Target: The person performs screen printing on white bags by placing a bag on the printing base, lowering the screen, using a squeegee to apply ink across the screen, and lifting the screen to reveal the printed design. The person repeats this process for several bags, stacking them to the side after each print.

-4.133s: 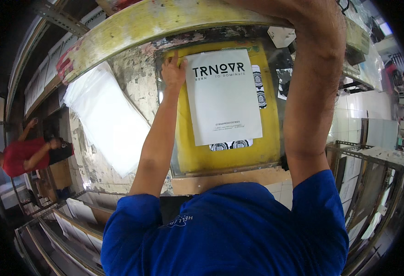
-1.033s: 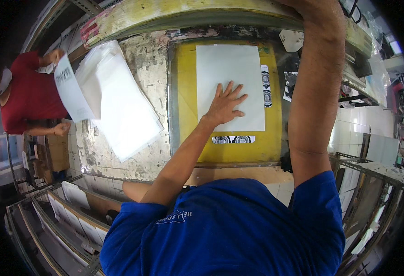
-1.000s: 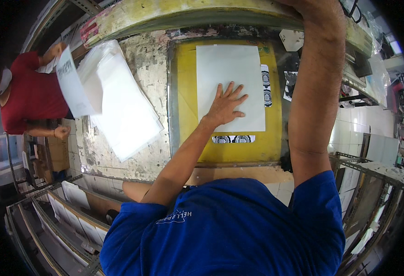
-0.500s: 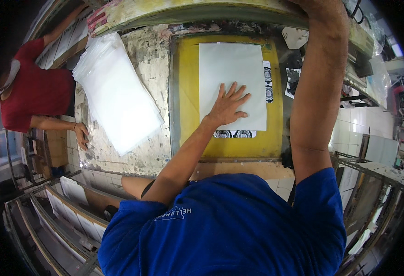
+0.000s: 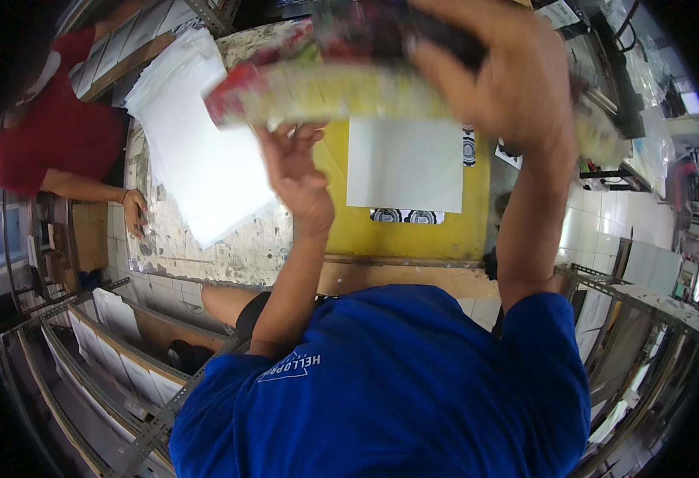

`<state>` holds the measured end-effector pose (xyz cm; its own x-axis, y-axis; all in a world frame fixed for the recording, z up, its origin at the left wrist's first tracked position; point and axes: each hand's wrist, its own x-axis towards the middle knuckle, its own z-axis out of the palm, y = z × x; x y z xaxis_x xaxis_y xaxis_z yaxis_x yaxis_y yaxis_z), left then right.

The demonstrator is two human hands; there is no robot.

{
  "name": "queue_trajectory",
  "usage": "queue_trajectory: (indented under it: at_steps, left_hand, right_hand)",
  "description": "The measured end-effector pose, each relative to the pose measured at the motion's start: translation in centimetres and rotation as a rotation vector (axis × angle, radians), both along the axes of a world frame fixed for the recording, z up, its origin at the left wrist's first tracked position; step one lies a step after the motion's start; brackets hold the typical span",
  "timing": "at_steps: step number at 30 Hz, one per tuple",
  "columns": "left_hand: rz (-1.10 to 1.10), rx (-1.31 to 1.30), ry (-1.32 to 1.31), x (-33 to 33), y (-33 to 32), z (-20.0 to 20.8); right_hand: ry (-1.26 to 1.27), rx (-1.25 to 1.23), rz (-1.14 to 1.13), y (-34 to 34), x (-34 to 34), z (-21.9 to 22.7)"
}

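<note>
A blank white sheet lies on the yellow printing pad, with round black prints showing at its lower and right edges. Above it a paint-stained screen frame is blurred with motion. My right hand grips the frame's top bar. My left hand is lifted off the sheet, its fingers spread and reaching the frame's lower edge.
A thick stack of white sheets lies on the stained table to the left. A co-worker in a red shirt rests a hand on the table's edge. Metal racks holding sheets stand at lower left; more shelving is on the right.
My left hand has left the white sheet and risen to the frame. The frame has swung down over the pad. The co-worker no longer holds a sheet.
</note>
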<state>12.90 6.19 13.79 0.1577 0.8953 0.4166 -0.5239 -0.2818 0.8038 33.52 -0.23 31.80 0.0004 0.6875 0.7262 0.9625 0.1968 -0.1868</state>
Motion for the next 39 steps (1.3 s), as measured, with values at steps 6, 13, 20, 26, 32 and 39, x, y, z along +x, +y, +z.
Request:
queue_trajectory:
  at_steps: [6,13,20,26,32,39]
  left_hand:
    - [0.011,-0.284,0.294,-8.0,-3.4,-4.1]
    - [0.022,-0.213,0.367,-9.8,-5.2,-9.2]
    - [-0.142,-0.100,0.308,-6.0,0.1,-7.2]
    - [-0.217,0.630,1.290,-4.0,1.9,-13.5]
    - [-0.286,0.729,1.369,-4.2,1.2,-14.6]
    - [-0.137,0.554,1.050,-4.4,1.5,-14.4]
  right_hand:
    - [-0.039,-0.313,-0.200,-7.5,-6.2,-6.7]
    - [0.122,-0.360,-0.207,-8.4,-6.6,-11.8]
    - [-0.203,-0.121,-0.302,-5.6,-5.2,-5.0]
    - [-0.077,-0.030,-0.214,-1.8,-2.3,-0.1]
    - [0.034,0.165,-0.051,-0.1,-2.1,0.9]
    - [0.026,-0.097,-0.218,-1.4,-2.3,0.6]
